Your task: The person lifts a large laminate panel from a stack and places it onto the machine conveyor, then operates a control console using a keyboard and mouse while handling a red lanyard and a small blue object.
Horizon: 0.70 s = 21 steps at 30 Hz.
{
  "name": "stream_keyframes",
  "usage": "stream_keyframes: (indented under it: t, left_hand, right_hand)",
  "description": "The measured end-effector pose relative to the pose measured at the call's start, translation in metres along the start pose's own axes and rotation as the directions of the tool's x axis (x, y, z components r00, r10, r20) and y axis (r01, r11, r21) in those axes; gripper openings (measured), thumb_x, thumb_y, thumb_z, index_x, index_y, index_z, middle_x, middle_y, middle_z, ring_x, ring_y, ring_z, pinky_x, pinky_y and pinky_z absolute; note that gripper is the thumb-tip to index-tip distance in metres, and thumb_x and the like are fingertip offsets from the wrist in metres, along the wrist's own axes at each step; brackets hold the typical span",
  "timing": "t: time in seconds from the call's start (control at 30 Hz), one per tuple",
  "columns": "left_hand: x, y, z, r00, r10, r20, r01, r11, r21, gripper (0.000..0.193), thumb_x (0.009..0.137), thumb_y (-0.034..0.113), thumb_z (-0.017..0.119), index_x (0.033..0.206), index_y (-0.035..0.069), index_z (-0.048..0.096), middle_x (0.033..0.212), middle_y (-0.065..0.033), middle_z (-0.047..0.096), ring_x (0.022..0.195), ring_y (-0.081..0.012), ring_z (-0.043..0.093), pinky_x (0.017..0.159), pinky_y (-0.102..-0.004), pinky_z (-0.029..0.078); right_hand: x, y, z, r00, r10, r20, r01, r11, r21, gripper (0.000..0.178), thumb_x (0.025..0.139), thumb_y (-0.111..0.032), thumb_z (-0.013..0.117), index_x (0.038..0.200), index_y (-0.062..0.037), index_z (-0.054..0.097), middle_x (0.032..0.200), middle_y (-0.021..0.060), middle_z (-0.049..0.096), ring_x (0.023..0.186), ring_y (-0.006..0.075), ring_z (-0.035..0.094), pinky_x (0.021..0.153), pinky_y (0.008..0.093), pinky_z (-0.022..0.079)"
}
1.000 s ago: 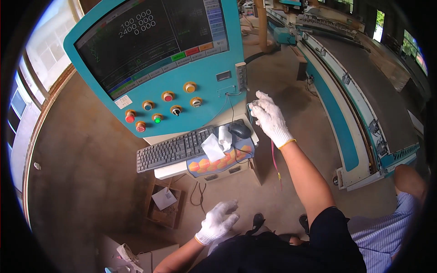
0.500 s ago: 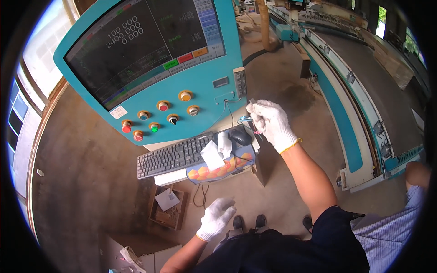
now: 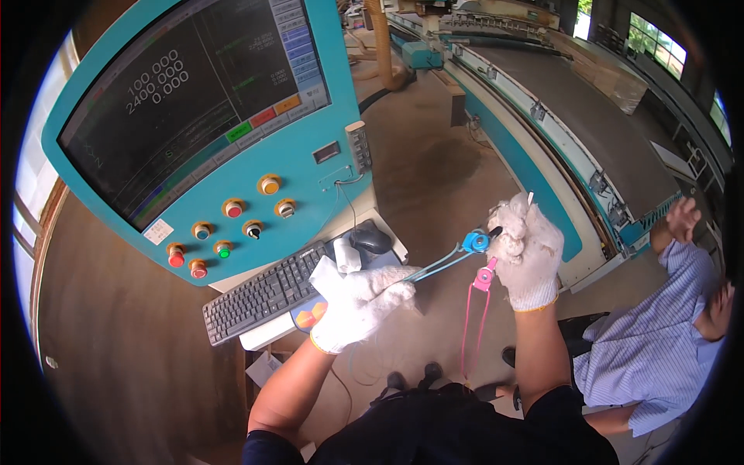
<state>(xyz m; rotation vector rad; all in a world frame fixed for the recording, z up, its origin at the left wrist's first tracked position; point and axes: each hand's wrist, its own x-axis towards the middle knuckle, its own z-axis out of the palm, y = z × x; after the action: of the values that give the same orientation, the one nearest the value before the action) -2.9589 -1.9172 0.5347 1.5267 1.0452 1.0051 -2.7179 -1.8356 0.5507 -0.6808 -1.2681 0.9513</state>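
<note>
Both my hands wear white knit gloves. My right hand (image 3: pixel 527 248) is closed at chest height, away from the console. Beside its fingers are a small round blue piece (image 3: pixel 476 242) with a black tip and a small pink piece (image 3: pixel 485 277) whose pink cord (image 3: pixel 465 333) hangs down in a loop. A short white stick (image 3: pixel 531 198) pokes out above the glove. My left hand (image 3: pixel 360 298) is closed, its fingertips on a light-blue cord (image 3: pixel 434 265) stretched from the blue piece. Behind that hand, crumpled white paper (image 3: pixel 345 256) lies by the keyboard (image 3: pixel 267 294).
A teal control console (image 3: pixel 302 198) with a lit screen and push buttons stands at left. A black mouse (image 3: pixel 370 237) lies on its shelf. At right runs a long machine bed (image 3: pixel 573 116). Close on my right is another person in a striped shirt (image 3: pixel 643 333).
My right hand has moved right, away from the console, with the corded pieces. My left hand has risen from low down to the cord. The other person's arms have come into view.
</note>
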Motion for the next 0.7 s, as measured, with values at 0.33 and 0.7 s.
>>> stream_keyframes:
  t: [0.33, 0.7]
  left_hand:
    - [0.019, 0.091, -0.057, 0.986, 0.022, -0.167, 0.130, 0.533, 0.836, 0.018, 0.085, 0.011, 0.062, 0.097, 0.004, 0.073, 0.079, -0.0167, 0.070, 0.071, -0.0315, 0.070, 0.067, -0.0377, 0.055]
    - [0.242, 0.264, -0.062, 0.936, 0.311, 0.162, -0.079, -0.261, 0.962, 0.017, 0.087, 0.008, 0.061, 0.100, 0.002, 0.071, 0.090, -0.0120, 0.070, 0.081, -0.0279, 0.069, 0.074, -0.0364, 0.055]
  right_hand:
    - [0.014, 0.073, -0.149, 0.997, 0.074, -0.020, -0.012, 0.411, 0.912, 0.016, 0.103, -0.025, 0.050, 0.105, -0.0098, 0.053, 0.080, -0.0023, 0.044, 0.060, 0.0079, 0.041, 0.050, 0.0230, 0.034]
    - [0.095, 0.200, -0.081, 0.833, 0.537, 0.135, -0.366, 0.351, 0.862, 0.015, 0.099, -0.025, 0.058, 0.096, -0.0109, 0.054, 0.077, -0.0010, 0.048, 0.064, 0.0123, 0.046, 0.059, 0.0250, 0.037]
